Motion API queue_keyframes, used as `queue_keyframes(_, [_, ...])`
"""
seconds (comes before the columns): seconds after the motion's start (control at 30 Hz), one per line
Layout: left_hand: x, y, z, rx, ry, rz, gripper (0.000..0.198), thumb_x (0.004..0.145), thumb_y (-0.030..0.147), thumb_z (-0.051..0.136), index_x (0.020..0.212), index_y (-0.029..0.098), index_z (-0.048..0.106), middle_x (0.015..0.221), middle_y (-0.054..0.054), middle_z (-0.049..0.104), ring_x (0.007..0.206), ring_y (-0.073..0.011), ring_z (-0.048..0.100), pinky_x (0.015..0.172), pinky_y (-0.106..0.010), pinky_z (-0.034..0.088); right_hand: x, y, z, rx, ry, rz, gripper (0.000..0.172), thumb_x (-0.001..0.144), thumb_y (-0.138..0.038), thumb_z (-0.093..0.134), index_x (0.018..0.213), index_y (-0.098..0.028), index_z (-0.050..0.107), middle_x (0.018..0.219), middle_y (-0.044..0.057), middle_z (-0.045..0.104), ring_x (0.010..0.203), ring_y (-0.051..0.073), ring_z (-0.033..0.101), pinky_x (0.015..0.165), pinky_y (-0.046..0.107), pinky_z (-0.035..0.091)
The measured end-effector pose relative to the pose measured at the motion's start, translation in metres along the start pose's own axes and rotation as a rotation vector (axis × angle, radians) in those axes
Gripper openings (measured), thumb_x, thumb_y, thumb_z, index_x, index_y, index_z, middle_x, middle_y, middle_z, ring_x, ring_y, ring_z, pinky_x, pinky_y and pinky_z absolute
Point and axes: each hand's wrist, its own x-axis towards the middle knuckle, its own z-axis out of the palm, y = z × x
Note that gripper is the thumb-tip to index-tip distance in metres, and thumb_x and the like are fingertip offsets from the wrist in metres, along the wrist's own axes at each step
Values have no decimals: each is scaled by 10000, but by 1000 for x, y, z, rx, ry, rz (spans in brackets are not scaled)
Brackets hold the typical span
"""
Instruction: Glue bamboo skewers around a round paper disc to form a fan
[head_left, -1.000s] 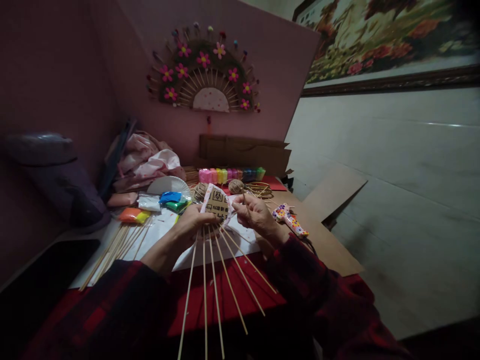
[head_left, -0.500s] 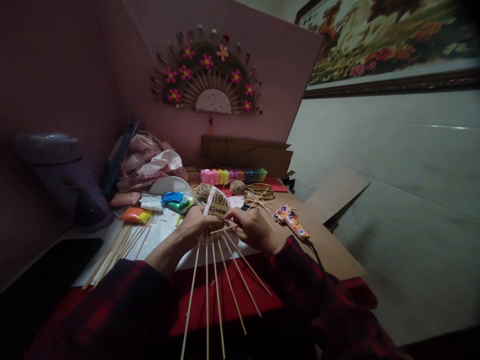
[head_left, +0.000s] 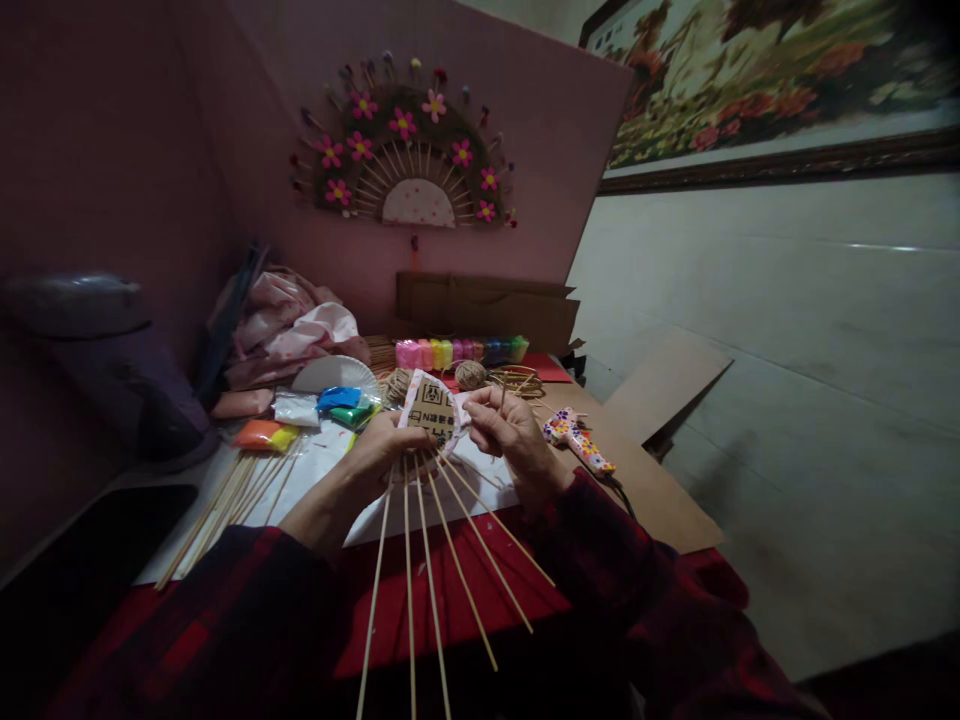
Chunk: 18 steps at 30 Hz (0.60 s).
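Pink wall (head_left: 555,180), left hand (head_left: 375,457) gripping cardboard (head_left: 430,408), 6 fanned sticks (head_left: 432,580), right hand (head_left: 517,440) alongside

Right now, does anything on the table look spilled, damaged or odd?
Nothing spilled or damaged stands out. The pink cloth lies crumpled at the back left and the loose sticks at the left are unevenly spread, but both look like ordinary clutter. The printed card in the left hand shows no clear tear.

From here I count six wooden sticks (head_left: 409,590) fanning below one cardboard piece (head_left: 430,412), nine pink flowers (head_left: 402,123) on one wall fan (head_left: 431,135), two twine balls (head_left: 470,375), one glue gun (head_left: 577,442) and one framed painting (head_left: 780,90); the loose sticks (head_left: 241,475) overlap beyond counting.
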Motion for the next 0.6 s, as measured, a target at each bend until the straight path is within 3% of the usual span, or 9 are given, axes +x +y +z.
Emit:
queue_keyframes(0.17, [-1,2,0,-20,81,20,213,562,110,654,774,102,648,575,-59,652,456,-155,580,437,-266,484,7,5,-6,105,108,67,188,730,-304,597,820,-147,546,468,-67,506,340,29,281,336,169,143])
queue_keyframes(0.33, [0,4,-3,-90,132,29,188,586,81,644,773,102,629,609,-58,657,536,-177,630,487,-274,521,9,10,-8,76,124,87,107,739,-285,490,729,-179,486,410,-81,449,325,39,259,328,160,136])
queue_keyframes(0.47, [2,4,-6,-119,146,41,175,602,82,641,775,100,623,601,-52,651,501,-145,605,487,-256,527,10,15,-10,51,171,76,219,778,-349,471,633,-201,403,366,-94,379,312,37,212,319,162,138])
queue_keyframes(0.6, [1,6,-6,-153,148,87,214,603,88,642,815,98,617,624,-54,662,499,-138,601,468,-240,523,14,18,-14,98,204,103,343,748,-480,593,657,-193,428,386,-106,373,317,24,204,321,158,115])
